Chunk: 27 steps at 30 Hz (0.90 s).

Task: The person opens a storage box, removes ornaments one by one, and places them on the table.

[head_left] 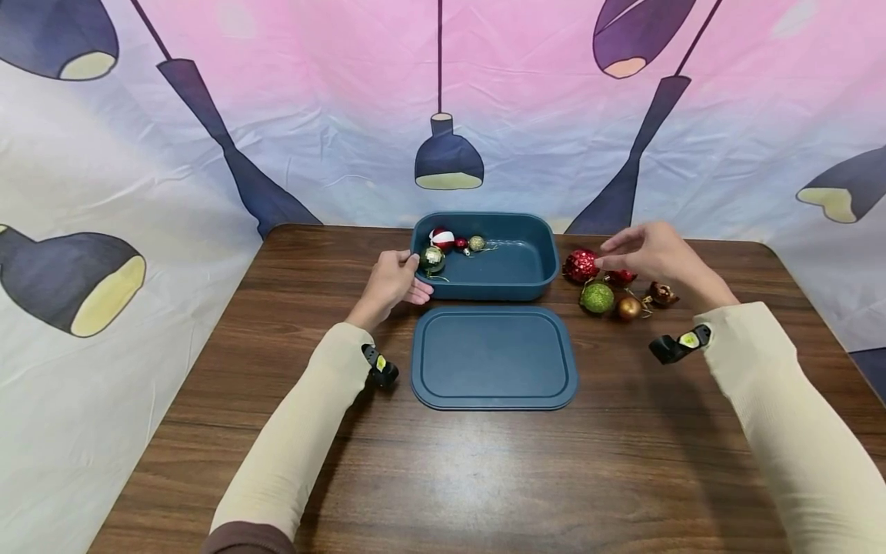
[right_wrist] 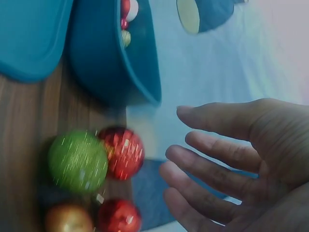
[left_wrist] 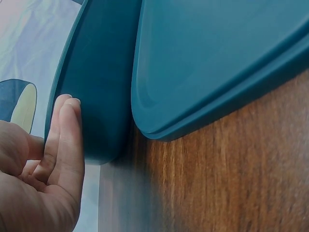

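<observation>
A deep blue box point(head_left: 484, 292) stands at the back of the table. My left hand point(head_left: 394, 283) holds it at its front left corner, thumb at the rim and fingers point(left_wrist: 70, 140) fairly straight along the outer wall. Inside, to the left, lie a gold-green bauble point(head_left: 432, 259), a red-and-white bauble point(head_left: 441, 239), a small red bauble point(head_left: 461, 243) and a small gold bauble point(head_left: 477, 243). Right of the box, my right hand point(right_wrist: 227, 164) has its fingers spread, with nothing between them. It hovers by a sequined red bauble point(head_left: 580, 265), close to a glittery green bauble point(right_wrist: 78, 161).
The flat blue lid point(head_left: 494, 358) lies in front of the box. Beside the green bauble are a copper-gold bauble point(head_left: 629, 308), another red bauble point(right_wrist: 119, 216) and a shiny brown-gold ornament point(head_left: 661, 294). A printed cloth point(head_left: 360, 100) hangs behind the wooden table point(head_left: 443, 477).
</observation>
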Each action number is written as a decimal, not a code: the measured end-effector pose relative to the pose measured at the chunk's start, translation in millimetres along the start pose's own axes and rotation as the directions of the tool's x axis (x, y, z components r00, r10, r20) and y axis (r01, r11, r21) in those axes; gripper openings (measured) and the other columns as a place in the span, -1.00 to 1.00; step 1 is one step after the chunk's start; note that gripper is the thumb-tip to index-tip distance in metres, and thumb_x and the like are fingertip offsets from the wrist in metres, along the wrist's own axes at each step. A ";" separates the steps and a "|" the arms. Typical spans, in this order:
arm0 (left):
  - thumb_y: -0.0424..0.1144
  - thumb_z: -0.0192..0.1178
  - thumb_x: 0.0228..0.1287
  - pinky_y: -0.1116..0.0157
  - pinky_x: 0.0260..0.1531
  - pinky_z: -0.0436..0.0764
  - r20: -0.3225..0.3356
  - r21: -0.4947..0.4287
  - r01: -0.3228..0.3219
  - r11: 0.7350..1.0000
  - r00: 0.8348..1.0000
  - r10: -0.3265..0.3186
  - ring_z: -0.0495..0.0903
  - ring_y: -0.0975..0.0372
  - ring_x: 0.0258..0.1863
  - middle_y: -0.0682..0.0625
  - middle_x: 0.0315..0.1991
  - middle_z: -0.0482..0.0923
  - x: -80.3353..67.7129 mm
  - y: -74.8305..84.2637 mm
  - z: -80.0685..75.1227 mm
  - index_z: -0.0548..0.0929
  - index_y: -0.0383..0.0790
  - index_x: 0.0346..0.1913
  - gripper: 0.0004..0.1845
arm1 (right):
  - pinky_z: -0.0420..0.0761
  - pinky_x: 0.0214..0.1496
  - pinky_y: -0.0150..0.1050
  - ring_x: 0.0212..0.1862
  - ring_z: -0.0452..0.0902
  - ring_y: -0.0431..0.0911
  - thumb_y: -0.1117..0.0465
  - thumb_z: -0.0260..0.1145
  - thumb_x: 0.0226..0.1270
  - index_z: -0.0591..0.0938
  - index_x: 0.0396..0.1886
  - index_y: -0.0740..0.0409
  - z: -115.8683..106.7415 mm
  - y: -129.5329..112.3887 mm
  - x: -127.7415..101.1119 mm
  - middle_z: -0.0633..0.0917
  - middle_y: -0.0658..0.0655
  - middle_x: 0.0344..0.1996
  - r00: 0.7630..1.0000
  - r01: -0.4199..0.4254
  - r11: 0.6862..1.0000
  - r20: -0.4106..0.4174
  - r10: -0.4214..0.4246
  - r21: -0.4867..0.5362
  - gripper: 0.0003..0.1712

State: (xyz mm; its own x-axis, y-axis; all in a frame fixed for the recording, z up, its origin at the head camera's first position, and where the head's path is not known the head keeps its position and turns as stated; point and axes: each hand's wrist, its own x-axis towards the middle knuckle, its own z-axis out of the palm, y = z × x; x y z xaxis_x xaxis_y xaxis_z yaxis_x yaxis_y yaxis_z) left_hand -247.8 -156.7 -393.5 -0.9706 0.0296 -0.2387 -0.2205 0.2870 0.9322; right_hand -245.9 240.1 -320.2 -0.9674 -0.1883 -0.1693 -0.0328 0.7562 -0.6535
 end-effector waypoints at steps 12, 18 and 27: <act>-0.14 -0.11 0.67 0.05 -0.25 0.79 0.002 0.010 -0.010 1.000 1.000 0.010 0.78 -0.06 -0.39 -0.26 -0.35 0.74 0.9 0.6 -0.5 0.11 -0.28 0.60 -0.41 | 0.67 -0.04 -0.04 0.02 0.64 0.07 0.05 0.52 0.28 0.72 0.05 0.23 26.2 -59.4 23.2 0.76 0.22 -0.07 0.990 0.125 0.990 0.051 -0.129 0.071 -0.55; -0.14 -0.11 0.67 0.03 -0.23 0.78 0.003 0.009 -0.007 1.000 1.000 0.007 0.78 -0.09 -0.37 -0.27 -0.35 0.74 0.5 0.6 -0.5 0.11 -0.28 0.60 -0.41 | 0.63 0.10 0.02 0.03 0.63 0.09 0.15 0.52 0.28 0.72 0.03 0.26 47.1 -82.1 40.1 0.75 0.26 -0.07 0.980 0.161 0.983 0.106 -0.171 0.093 -0.61; -0.14 -0.11 0.68 0.02 -0.22 0.78 0.005 0.009 -0.005 1.000 1.000 0.005 0.78 -0.10 -0.36 -0.26 -0.36 0.74 0.0 -0.3 -0.9 0.10 -0.28 0.60 -0.41 | 0.65 0.13 0.02 0.02 0.63 0.07 0.19 0.56 0.21 0.73 -0.01 0.25 88.2 -107.0 60.7 0.76 0.25 -0.10 0.974 0.168 0.980 0.137 -0.182 0.108 -0.61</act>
State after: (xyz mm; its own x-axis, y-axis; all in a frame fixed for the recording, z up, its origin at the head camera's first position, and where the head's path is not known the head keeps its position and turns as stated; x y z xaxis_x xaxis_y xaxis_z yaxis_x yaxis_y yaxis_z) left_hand -247.8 -157.7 -393.6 -0.9712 0.0361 -0.2354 -0.2147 0.2955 0.9309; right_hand -279.0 92.5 -325.7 -0.9017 -0.4068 -0.1468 -0.1675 0.6414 -0.7487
